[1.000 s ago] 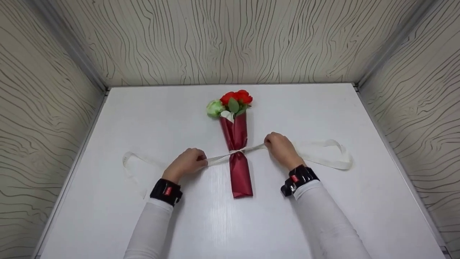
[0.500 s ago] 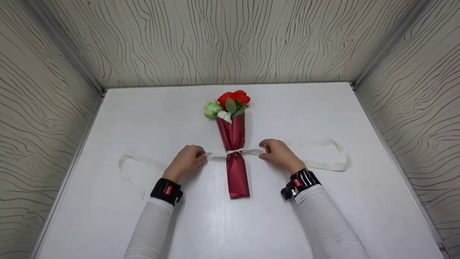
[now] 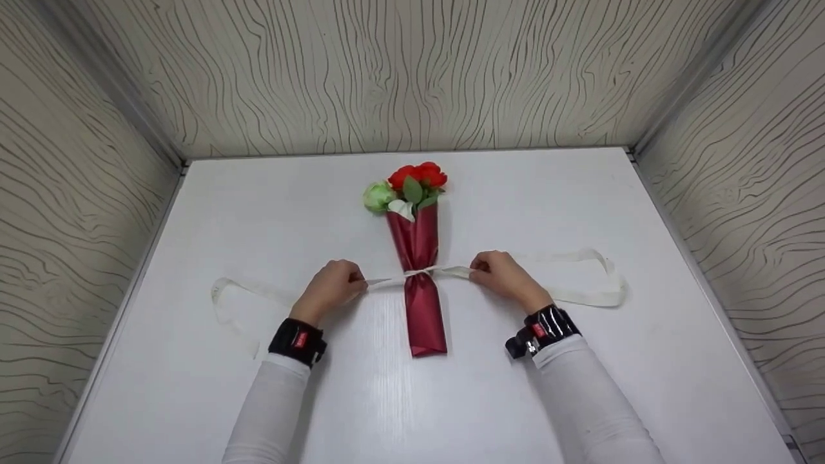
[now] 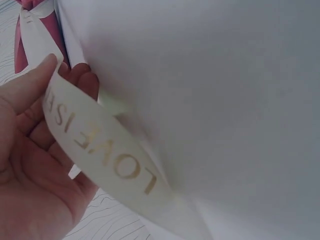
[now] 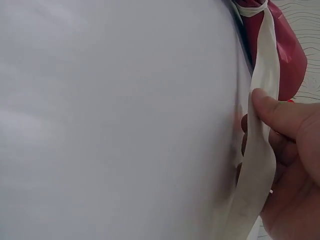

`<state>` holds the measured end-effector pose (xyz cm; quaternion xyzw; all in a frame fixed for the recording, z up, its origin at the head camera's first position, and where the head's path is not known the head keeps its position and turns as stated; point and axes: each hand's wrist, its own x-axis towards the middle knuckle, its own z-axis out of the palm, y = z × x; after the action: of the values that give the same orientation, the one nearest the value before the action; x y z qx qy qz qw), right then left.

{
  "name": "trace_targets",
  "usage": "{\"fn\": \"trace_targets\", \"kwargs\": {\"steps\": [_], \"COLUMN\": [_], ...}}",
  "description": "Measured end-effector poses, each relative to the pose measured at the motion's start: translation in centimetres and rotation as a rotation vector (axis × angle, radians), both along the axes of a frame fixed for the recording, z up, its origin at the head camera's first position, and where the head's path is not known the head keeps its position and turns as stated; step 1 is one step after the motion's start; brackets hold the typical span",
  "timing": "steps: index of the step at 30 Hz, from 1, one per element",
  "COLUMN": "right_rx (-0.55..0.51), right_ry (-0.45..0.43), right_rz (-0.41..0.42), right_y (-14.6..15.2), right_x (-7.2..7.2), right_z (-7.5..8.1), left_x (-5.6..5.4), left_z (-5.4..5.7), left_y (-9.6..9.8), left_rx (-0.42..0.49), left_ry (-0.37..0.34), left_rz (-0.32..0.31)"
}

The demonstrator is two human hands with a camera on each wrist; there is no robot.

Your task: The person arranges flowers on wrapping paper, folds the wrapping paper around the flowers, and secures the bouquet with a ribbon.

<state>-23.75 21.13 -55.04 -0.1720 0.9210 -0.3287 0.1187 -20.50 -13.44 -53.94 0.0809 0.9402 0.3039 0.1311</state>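
A bouquet in dark red wrapping paper [image 3: 425, 319] lies mid-table, with red flowers [image 3: 419, 175], a pale green flower [image 3: 378, 196] and leaves at its far end. A cream ribbon [image 3: 453, 271] circles the narrow waist of the wrap, crossed there in a knot. On the left of the bouquet my left hand [image 3: 331, 287] pinches one ribbon end between thumb and fingers; gold letters show on that ribbon [image 4: 100, 145] in the left wrist view. My right hand [image 3: 506, 277] pinches the other end on the right side, thumb on top of the ribbon [image 5: 265, 65].
Loose ribbon tails lie on the white table [image 3: 387, 412], a curled left tail [image 3: 222, 290] and a looped right tail [image 3: 593, 298]. Wood-patterned panels [image 3: 399, 77] stand along the back and both sides of the table.
The right hand loosened its fingers half a second ago and now pinches the ribbon again, slightly nearer the person than at first. The left hand keeps its pinch, with the ribbon now flatter.
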Motion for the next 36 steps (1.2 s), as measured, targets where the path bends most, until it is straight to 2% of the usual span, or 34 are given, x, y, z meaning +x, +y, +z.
{"fn": "trace_targets", "kwargs": {"steps": [5, 10, 14, 17, 23, 27, 32, 36], "right_rx": [0.000, -0.021, -0.058, -0.098, -0.118, -0.089, -0.085, -0.090], "right_ry": [-0.009, 0.010, 0.041, 0.033, -0.075, -0.121, -0.118, -0.087], "right_rz": [-0.006, -0.039, -0.053, -0.063, -0.056, -0.054, -0.048, -0.035], "right_y": [0.7, 1.2, 1.4, 1.6, 2.0, 2.1, 2.1, 2.0], "right_x": [-0.1, -0.3, -0.6, -0.7, -0.8, -0.7, -0.6, -0.5], "right_z": [-0.3, -0.7, -1.1, -1.4, -1.6, -1.6, -1.6, -1.7], "left_x": [-0.1, -0.4, -0.7, -0.9, -0.9, -0.7, -0.5, -0.2], "left_z": [-0.1, -0.4, -0.5, -0.5, -0.7, -0.6, 0.1, 0.6], "left_y": [-0.2, -0.7, -1.3, -1.7, -2.5, -2.6, -2.2, -1.8], "left_rx": [-0.017, 0.009, 0.050, 0.080, 0.172, 0.205, 0.207, 0.218], "left_ry": [0.016, 0.015, -0.035, -0.081, -0.186, -0.239, -0.232, -0.201], "left_rz": [-0.011, -0.026, -0.007, 0.008, 0.016, -0.016, -0.088, -0.144]}}
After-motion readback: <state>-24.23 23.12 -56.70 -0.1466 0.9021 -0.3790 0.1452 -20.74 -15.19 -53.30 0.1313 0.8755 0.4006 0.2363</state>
